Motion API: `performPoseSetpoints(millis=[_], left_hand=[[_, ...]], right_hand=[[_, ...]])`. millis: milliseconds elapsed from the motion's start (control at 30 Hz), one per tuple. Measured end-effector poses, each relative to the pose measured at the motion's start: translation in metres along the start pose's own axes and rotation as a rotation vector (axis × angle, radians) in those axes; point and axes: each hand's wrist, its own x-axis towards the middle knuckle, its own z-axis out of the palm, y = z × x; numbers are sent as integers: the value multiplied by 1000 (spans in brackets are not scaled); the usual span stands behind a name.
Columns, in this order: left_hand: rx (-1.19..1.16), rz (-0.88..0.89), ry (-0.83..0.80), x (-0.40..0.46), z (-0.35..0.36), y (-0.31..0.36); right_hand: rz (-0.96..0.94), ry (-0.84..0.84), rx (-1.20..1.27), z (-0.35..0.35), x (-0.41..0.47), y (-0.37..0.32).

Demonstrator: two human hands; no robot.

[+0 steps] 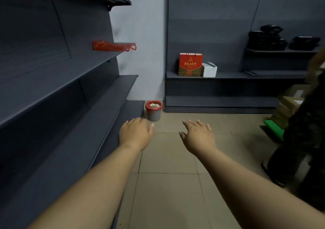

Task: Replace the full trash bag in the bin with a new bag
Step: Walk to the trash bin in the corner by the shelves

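Both hands empty, reaching toward the small grey bin (153, 112) ahead on the floor.

Bin stands upright in the corner past the fingertips, red bag (153, 107) folded over its rim, looks full of pale scraps. Left hand (135, 133) is nearer, just short of the bin and left of it; right hand (197, 136) sits further right, well apart, fingers spread. Spare red bags (113, 46) lie on a shelf high above-left of the bin.

The tiled floor (168, 158) carries a grey bin (154, 113) lined with a red bag (153, 107), in the corner by the left shelving's lowest shelf (109, 116). A folded red bag (112, 46) lies at the end of the left unit's middle shelf (98, 60). The far shelf (228, 75) holds a red gift bag (190, 64) touching a white box (209, 70).
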Motion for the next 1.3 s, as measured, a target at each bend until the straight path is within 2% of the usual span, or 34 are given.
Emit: performPoseSetpoints(millis=[367,667,1000,1300], left_hand=[[43,-39,12,228,51,38],[60,-80,3,345,82,45],[75,-104,2,476,127,20],[113,-103,-1,658,164,-32]], right_hand=[[-45,-31,-34,0,241,50],[-77,-70,-44,8,366,67],[-94,-76,-25,44,500,66],[-89,-90,0,78,697,30]])
